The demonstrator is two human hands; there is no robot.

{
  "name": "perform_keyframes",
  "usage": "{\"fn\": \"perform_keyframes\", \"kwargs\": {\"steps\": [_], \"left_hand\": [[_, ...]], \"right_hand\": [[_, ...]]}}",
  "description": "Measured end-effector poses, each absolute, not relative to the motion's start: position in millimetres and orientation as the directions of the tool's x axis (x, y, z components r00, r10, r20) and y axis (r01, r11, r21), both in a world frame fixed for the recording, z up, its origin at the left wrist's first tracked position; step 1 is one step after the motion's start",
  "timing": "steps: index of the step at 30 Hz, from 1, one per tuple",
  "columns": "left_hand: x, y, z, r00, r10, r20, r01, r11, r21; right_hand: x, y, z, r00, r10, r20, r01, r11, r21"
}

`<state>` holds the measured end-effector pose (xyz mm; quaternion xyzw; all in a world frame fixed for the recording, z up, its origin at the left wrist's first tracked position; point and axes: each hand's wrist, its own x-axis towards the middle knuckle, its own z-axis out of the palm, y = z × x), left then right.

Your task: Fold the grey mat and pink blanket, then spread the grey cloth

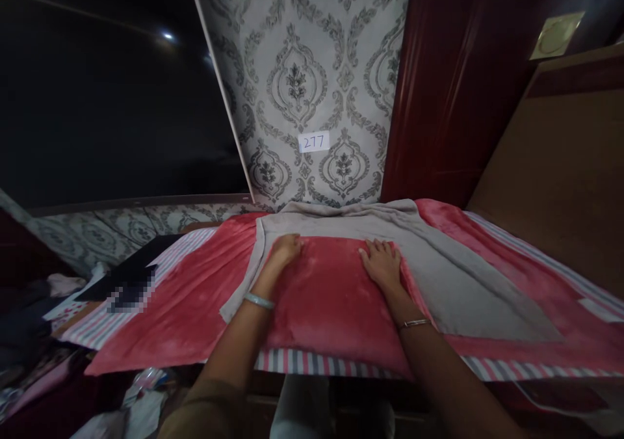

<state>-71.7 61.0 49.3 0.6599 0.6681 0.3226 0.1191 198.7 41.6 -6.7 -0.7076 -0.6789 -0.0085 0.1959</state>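
Observation:
A red plush cloth (336, 296), roughly square and smooth, lies on a grey cloth (468, 289) in front of me. My left hand (286, 249) is closed at its far left corner, with the fingers pinching the edge; a pale bangle circles that wrist. Near the far right corner, my right hand (383, 263) rests palm down with fingers spread on the red plush. A thin metal bracelet is on the right wrist. Beneath the grey cloth spreads a larger red plush layer (180, 302), its left and right parts showing.
A striped sheet (336, 365) covers the table under the cloths. Patterned wallpaper with a paper label (314, 142) reading 277 rises behind. A large dark screen (112, 101) stands left, a cardboard box (560, 166) right. Dark flat items (121, 273) and clutter lie at left.

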Motion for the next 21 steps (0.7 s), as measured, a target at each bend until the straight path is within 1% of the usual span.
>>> {"fn": "perform_keyframes", "kwargs": {"steps": [2, 4, 7, 9, 11, 14, 21], "left_hand": [[-68.8, 77.3, 56.5, -0.105, 0.963, 0.250, 0.722, -0.099, 0.684], [-62.3, 85.2, 52.6, -0.100, 0.968, 0.230, 0.624, -0.119, 0.772], [-55.5, 82.2, 30.4, -0.130, 0.968, 0.213, 0.459, -0.132, 0.879], [-55.8, 77.1, 14.4, -0.168, 0.962, 0.214, 0.363, -0.141, 0.921], [-58.6, 74.0, 4.0, -0.188, 0.958, 0.216, 0.296, -0.154, 0.943], [-62.9, 74.0, -0.4, -0.174, 0.960, 0.219, 0.256, -0.171, 0.951], [-62.6, 73.2, 1.9, -0.094, 0.971, 0.220, 0.296, -0.183, 0.937]], "right_hand": [[198.9, 41.3, -7.9, 0.078, 0.956, 0.284, 0.965, -0.001, -0.263], [199.3, 41.3, -9.2, 0.077, 0.953, 0.294, 0.965, 0.002, -0.262], [199.7, 41.8, -10.9, 0.072, 0.946, 0.315, 0.967, 0.011, -0.255], [199.9, 42.0, -11.9, 0.067, 0.945, 0.320, 0.969, 0.015, -0.246], [200.1, 42.0, -12.7, 0.063, 0.946, 0.319, 0.972, 0.015, -0.236], [200.2, 41.9, -13.4, 0.064, 0.945, 0.319, 0.973, 0.012, -0.229], [200.3, 43.8, -14.4, 0.069, 0.949, 0.307, 0.969, 0.010, -0.249]]}}
